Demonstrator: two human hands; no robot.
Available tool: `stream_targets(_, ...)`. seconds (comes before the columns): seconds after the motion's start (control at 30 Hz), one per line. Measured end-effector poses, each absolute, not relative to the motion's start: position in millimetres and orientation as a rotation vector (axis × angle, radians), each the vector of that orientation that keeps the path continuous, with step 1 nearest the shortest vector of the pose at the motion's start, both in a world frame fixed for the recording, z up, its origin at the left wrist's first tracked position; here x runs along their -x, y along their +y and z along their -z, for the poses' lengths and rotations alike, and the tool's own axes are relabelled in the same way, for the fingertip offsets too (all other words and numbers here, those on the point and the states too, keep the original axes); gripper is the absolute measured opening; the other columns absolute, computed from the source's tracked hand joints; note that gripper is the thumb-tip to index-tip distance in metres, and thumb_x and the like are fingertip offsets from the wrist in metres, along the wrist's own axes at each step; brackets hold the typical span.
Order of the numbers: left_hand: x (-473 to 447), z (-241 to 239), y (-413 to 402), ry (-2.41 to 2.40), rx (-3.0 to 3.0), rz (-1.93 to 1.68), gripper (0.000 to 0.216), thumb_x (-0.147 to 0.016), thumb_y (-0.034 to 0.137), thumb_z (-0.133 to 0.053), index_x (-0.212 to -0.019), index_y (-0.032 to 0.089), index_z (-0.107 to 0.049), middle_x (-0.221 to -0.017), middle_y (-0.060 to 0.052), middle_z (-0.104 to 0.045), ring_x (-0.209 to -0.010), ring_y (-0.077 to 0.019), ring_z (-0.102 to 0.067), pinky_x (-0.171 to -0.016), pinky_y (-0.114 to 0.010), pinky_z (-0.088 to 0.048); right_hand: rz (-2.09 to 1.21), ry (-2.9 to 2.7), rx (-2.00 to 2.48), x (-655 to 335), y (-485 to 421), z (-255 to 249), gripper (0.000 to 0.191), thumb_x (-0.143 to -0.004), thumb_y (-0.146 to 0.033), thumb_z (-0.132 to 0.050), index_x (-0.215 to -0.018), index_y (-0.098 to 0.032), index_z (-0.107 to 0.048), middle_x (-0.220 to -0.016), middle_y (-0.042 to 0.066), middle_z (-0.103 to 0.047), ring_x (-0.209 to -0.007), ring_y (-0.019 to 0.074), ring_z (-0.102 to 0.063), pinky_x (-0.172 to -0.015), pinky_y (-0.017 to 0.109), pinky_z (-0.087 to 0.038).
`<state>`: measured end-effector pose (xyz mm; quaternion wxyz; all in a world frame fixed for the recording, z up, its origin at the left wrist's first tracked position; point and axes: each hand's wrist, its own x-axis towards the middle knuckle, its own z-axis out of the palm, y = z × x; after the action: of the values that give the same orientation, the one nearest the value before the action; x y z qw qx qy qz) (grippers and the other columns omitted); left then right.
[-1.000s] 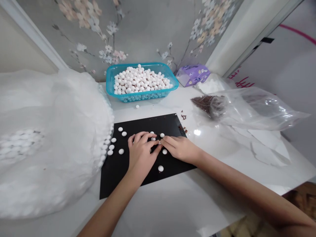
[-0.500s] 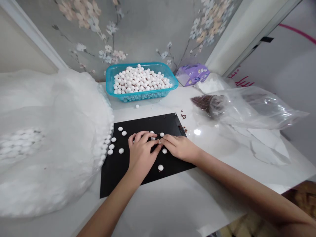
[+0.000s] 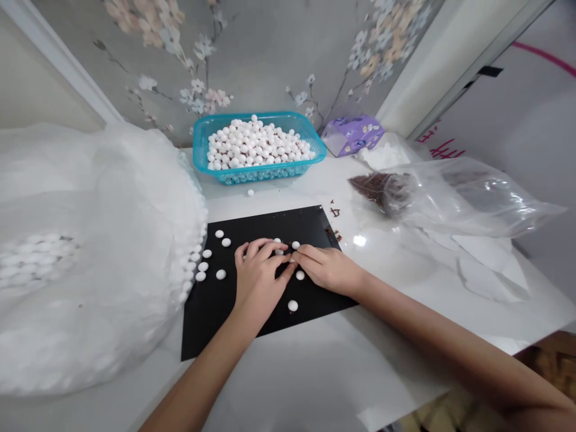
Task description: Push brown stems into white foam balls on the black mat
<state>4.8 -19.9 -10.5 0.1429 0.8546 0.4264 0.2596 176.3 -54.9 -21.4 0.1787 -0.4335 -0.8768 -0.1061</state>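
Note:
Over a black mat, my left hand has its thumb and forefinger closed on a small white ball, mostly covered by fingertips. My right hand meets it there, fingers pinched together against the ball; whatever small thing they hold is hidden. Close around the fingers lie other white balls, one just above the right fingertips, one below them and a nearer one. Several more white balls rest on the mat's left side, and some are partly behind my left fingers.
A blue plastic basket full of white balls with brown bits stands by the wall. At left bulges a big translucent bag of white balls. To the right are brown slivers, a clear bag with brown pieces, and a purple packet.
Almost nothing differs. Both hands stay together at the same ball, with only a slight shift of the fingertips and of the camera's view.

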Motion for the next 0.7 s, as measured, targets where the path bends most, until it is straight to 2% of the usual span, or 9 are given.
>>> stream_targets(0.4, -5.3, 12.0, -20.3, 1.212, -2.458, -0.762, 0.008, -0.078, 0.029, -0.064, -0.072, 0.025, -0.067, -0.096, 0.001, -0.07, -0.1, -0.0221, -0.055, -0.091, -0.045, -0.031, 0.201, -2.383, 1.286, -176.0, -57.0, 22.7, 0.018, -0.092, -0.014, -0.037, -0.095, -0.012, -0.054, -0.084, 0.007, -0.061, -0.076, 0.0129, -0.061, -0.053, 0.02, -0.048)
stream_targets(0.7, -5.1, 11.8, -19.9, 1.205, -2.444, -0.741, 0.005, -0.077, 0.026, -0.065, -0.073, 0.025, -0.067, -0.095, 0.002, -0.07, -0.1, -0.0217, -0.055, -0.09, -0.044, -0.032, 0.331, -2.498, 1.234, -173.8, -56.7, 18.3, 0.026, -0.09, -0.007, -0.031, -0.099, -0.008, -0.055, -0.088, 0.009, -0.06, -0.065, 0.0125, -0.059, -0.049, 0.022, -0.045)
